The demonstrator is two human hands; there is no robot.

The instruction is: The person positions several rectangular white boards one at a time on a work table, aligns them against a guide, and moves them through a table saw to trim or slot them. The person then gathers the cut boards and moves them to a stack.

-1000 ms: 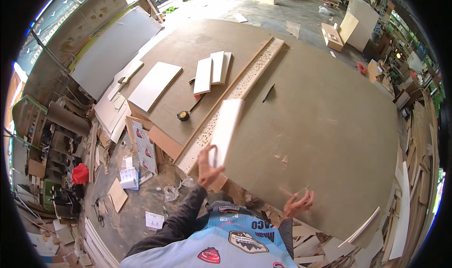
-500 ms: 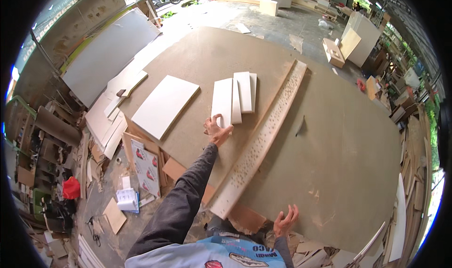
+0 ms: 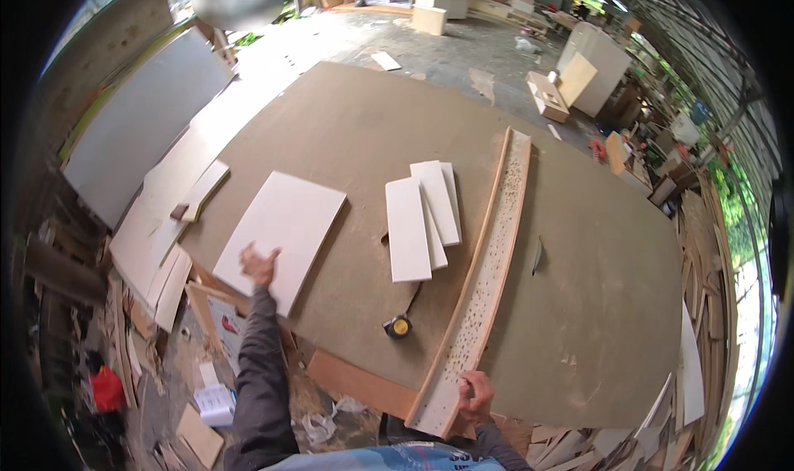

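My left hand (image 3: pixel 260 264) is spread over a white rectangular board (image 3: pixel 285 223) at the table's left, its fingers apart; contact is hard to judge. At the near edge my right hand (image 3: pixel 475 398) is closed, fingers curled against the right edge of a long narrow board (image 3: pixel 488 281) full of small holes. Whatever its fingers may hold is hidden. Between the two boards lie several narrow white strips (image 3: pixel 409 231), partly stacked and fanned. Just nearer than these sits a black and yellow tape measure (image 3: pixel 399 327).
The big brown tabletop (image 3: pixel 595 330) carries a thin dark object (image 3: pixel 538 256) right of the drilled board. White panels (image 3: pixel 149 124) lean and lie at left. Wood offcuts (image 3: pixel 703 289) pile along the right side. Boxes and cabinets stand on the floor beyond.
My left hand has left the white strips and moved left over the white board, uncovering the tape measure. My right hand has closed and come against the drilled board's near end. The view has shifted.
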